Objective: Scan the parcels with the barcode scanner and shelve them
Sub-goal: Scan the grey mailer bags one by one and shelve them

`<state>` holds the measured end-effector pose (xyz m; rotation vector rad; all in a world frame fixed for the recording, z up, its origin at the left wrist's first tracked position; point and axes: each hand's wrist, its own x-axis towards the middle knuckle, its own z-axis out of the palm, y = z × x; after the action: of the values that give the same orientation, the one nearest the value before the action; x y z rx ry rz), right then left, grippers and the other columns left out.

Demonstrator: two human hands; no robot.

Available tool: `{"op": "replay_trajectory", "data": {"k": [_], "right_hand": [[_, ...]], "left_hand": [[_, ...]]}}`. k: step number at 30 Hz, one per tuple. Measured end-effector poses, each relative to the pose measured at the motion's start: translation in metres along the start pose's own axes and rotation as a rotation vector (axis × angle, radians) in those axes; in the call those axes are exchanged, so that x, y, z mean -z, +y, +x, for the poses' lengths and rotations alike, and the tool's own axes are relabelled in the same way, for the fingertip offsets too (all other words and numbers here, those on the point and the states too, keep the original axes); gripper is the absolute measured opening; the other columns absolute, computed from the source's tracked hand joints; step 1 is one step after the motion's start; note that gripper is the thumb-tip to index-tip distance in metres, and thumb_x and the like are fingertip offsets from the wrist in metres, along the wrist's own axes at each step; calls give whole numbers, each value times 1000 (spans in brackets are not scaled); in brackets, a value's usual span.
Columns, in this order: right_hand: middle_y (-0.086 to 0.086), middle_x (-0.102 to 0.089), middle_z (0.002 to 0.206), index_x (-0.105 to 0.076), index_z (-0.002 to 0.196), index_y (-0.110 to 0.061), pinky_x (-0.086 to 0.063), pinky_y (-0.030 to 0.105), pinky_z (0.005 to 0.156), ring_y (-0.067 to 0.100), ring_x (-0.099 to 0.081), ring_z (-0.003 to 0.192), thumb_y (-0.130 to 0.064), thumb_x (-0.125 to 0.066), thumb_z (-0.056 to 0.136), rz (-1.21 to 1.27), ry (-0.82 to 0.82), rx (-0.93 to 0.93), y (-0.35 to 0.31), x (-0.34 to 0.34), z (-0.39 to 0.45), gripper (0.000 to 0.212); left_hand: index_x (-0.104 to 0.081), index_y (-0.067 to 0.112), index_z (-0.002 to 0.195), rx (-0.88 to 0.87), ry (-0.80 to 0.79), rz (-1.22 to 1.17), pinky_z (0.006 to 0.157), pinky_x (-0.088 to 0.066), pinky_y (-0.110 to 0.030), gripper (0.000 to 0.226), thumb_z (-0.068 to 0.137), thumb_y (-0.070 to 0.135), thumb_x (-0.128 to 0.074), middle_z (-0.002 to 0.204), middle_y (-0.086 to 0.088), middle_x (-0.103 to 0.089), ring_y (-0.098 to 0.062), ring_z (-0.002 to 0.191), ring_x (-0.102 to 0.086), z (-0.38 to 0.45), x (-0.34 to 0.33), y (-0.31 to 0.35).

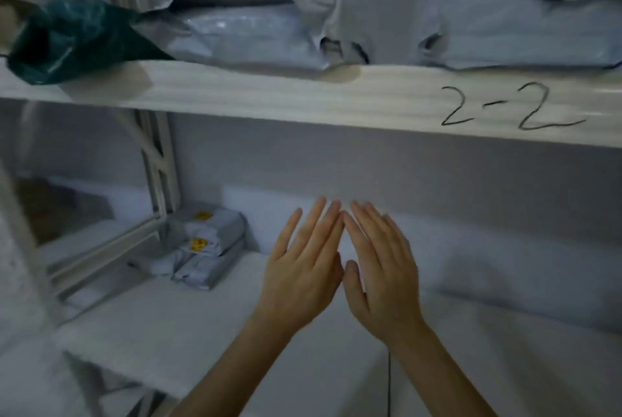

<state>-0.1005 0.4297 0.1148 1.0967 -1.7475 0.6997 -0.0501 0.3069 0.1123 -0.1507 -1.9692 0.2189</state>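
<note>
Hands: left hand [301, 268] and right hand [380, 268] flat, fingers spread, empty, fingertips touching over lower shelf [188, 325]. Parcels [205, 248] stacked far left; more on upper shelf [303, 93]. Scanner unseen. Advice: fetch next parcel, scan, lay flat beside stack.

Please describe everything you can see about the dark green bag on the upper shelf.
The dark green bag looks like thin, glossy plastic film, crumpled and creased, with faint highlights. It lies on its side at the left end of the upper shelf, the one marked "2-2", and its lower corner hangs slightly over the shelf's front edge. Its right tip reaches the grey-white mailer parcel beside it and seems to touch it. What it contains cannot be seen. Neither hand touches it.
</note>
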Motion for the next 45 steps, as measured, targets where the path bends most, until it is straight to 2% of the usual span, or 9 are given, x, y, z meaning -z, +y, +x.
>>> {"op": "replay_trajectory", "data": {"k": [5, 9, 11, 16, 20, 31, 36, 39, 45], "right_hand": [[11, -42, 147, -46, 136, -4, -15, 39, 117, 25, -38, 137, -24, -50, 89, 78, -499, -174, -37, -89, -26, 51], [2, -23, 157, -29, 146, -13, 4, 20, 113, 13, -17, 145, -33, -42, 95, 175, -669, -241, -72, -155, -31, 56], [3, -22, 157, -26, 147, -13, -2, 22, 115, 13, -17, 145, -35, -42, 95, 210, -738, -315, -91, -185, -30, 59], [12, -35, 148, -30, 142, -6, -30, 33, 105, 26, -34, 136, -36, -46, 94, 251, -960, -532, -134, -244, -25, 58], [15, -38, 145, -30, 140, -4, -37, 38, 103, 30, -38, 131, -36, -45, 94, 276, -1113, -636, -149, -274, -31, 58], [18, -41, 142, -34, 137, -3, -41, 38, 94, 33, -43, 127, -31, -52, 91, 289, -1034, -759, -112, -343, -4, 57], [22, -46, 137, -38, 133, 1, -44, 42, 92, 35, -48, 121, -23, -59, 88, 381, -957, -809, -80, -380, 27, 55], [19, -55, 127, -47, 127, 2, -45, 36, 86, 32, -53, 114, -15, -59, 88, 479, -888, -870, -71, -402, 42, 44], [14, -58, 116, -52, 121, 5, -47, 38, 87, 25, -56, 107, -14, -63, 86, 549, -788, -1001, -70, -441, 48, 41]], "left_hand": [[-62, -2, 121, 306, -526, 131, 101, -45, -49, 58, 69, 20, -78, 126, -16, -62, -34, 120, -57, -92, 0, -82], [-29, 8, 146, 533, -789, 155, 118, -14, -40, 66, 91, 38, -49, 155, -10, -27, -26, 145, -19, -154, 7, -155], [-19, 12, 150, 584, -845, 172, 118, -8, -37, 68, 93, 44, -41, 159, -6, -17, -21, 147, -10, -179, 10, -188], [-19, 10, 149, 653, -944, 163, 119, -11, -39, 71, 93, 47, -42, 159, -8, -18, -23, 147, -11, -218, 12, -253], [-19, 8, 149, 652, -983, 129, 118, -11, -41, 73, 92, 48, -44, 158, -9, -18, -24, 147, -10, -233, 1, -289], [-16, 7, 149, 653, -1018, 22, 115, -16, -40, 78, 90, 43, -53, 158, -11, -18, -25, 146, -14, -217, -79, -341], [-32, 10, 142, 674, -955, -85, 102, -36, -39, 71, 83, 29, -66, 147, -12, -38, -31, 129, -43, -191, -119, -371], [-31, 11, 144, 682, -902, -114, 104, -38, -42, 73, 82, 24, -67, 149, -12, -35, -32, 133, -39, -177, -139, -390], [-18, 8, 148, 815, -892, -198, 107, -34, -47, 82, 83, 26, -65, 149, -20, -30, -37, 135, -34, -172, -169, -422]]}}
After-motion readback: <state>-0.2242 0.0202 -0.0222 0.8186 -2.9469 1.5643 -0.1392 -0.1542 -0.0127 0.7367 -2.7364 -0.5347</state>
